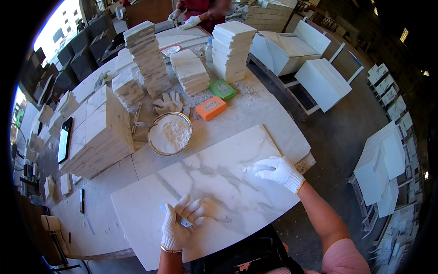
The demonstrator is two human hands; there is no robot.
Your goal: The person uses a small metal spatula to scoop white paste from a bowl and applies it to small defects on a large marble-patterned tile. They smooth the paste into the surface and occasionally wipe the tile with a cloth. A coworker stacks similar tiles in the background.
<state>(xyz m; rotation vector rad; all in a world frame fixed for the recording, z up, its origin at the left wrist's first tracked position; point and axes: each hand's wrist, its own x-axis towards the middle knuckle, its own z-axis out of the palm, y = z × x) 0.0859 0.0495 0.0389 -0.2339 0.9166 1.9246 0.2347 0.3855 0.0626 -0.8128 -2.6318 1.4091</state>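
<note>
A white marble slab (200,182) with grey veins lies in front of me, its near edge close to my body. My left hand (178,223), in a white knit glove, is over its near left part, palm turned up. The fingers curl around a flat metal scraper blade (184,222), partly hidden by the hand. On the slab's right part rests my gloved right hand (282,174), fingers drawn together. A greyish shape shows between thumb and fingers, too unclear to name. Beside those fingertips is a small dab of white paste (242,168).
Beyond the slab stand a metal bowl of white powder (170,133), an orange box (211,108), a green box (222,90) and a loose glove (168,103). Tall tile stacks (147,59) rise behind. A phone (65,140) leans at left. Another person's gloved hand (190,22) is far off.
</note>
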